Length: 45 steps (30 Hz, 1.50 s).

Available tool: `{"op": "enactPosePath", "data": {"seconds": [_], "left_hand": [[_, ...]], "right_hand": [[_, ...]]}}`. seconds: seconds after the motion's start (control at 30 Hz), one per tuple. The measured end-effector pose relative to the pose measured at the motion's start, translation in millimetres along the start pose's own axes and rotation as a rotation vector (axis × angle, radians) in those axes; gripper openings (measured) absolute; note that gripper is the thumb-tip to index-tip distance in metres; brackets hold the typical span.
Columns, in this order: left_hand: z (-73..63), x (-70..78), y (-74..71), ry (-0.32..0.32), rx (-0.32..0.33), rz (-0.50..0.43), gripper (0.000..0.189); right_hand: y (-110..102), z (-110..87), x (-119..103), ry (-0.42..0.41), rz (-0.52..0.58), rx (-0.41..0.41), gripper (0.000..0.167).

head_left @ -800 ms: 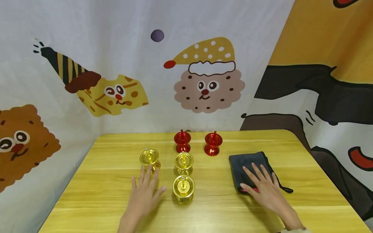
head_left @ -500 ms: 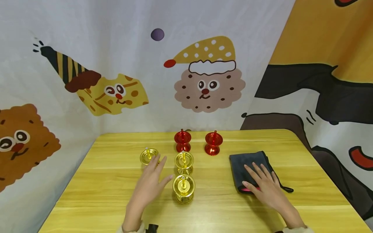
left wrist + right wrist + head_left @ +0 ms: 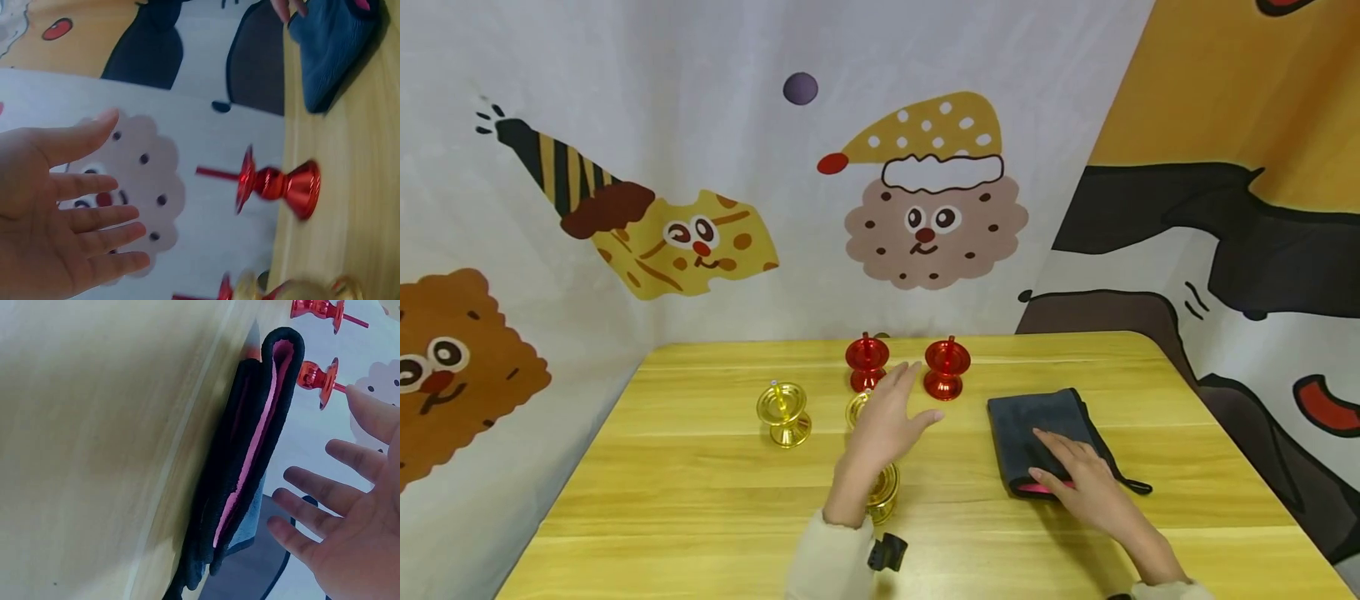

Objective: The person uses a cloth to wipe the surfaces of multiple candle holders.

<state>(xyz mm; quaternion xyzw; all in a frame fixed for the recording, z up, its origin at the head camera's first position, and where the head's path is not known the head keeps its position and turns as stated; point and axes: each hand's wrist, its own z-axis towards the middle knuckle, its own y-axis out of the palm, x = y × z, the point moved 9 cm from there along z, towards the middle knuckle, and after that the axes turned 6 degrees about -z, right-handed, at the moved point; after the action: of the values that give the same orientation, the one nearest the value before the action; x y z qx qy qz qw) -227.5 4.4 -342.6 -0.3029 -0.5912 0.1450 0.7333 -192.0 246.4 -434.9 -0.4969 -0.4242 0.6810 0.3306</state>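
My left hand (image 3: 880, 425) reaches over the table with fingers extended and thumb spread, holding nothing. It overlaps two gold candle holders in the head view, one behind it (image 3: 855, 410) and one nearer (image 3: 887, 492). A third gold candle holder (image 3: 789, 432) stands to its left. Farther back are two red candle holders; the right one (image 3: 944, 383) shows whole, also in the left wrist view. Above the near part of a folded dark blue cloth (image 3: 1026, 417) is my right hand (image 3: 1090, 487), fingers loosely extended. The right wrist view shows the cloth's pink inside (image 3: 250, 450) and black edging.
The other red candle holder (image 3: 867, 357) stands near the table's back edge. A black loop (image 3: 1138, 487) sticks out from the cloth's right side. Behind the wooden table (image 3: 685, 500) hangs a printed curtain (image 3: 722, 108) with cartoon figures.
My left hand has left the left gold candle holder and moved right and away from me, now in front of the other gold ones. My right hand stays by the cloth, its fingers less spread.
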Motion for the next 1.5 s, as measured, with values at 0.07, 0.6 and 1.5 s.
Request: {"op": "enactPosePath", "data": {"seconds": [0.07,0.6,1.5], "left_hand": [[9.1,4.5,9.5,0.001,-0.015,0.012,0.066],[77.9,-27.2,47.2,-0.098,0.068,-0.034,0.061],[108.7,-77.5,83.5,-0.266,0.199,-0.111,0.070]], "right_hand": [[0,0.2,0,-0.005,0.003,0.006,0.055],[1,1.9,0,-0.033,0.017,0.009,0.052],[12,2.5,11,0.012,0.029,-0.050,0.055]]}}
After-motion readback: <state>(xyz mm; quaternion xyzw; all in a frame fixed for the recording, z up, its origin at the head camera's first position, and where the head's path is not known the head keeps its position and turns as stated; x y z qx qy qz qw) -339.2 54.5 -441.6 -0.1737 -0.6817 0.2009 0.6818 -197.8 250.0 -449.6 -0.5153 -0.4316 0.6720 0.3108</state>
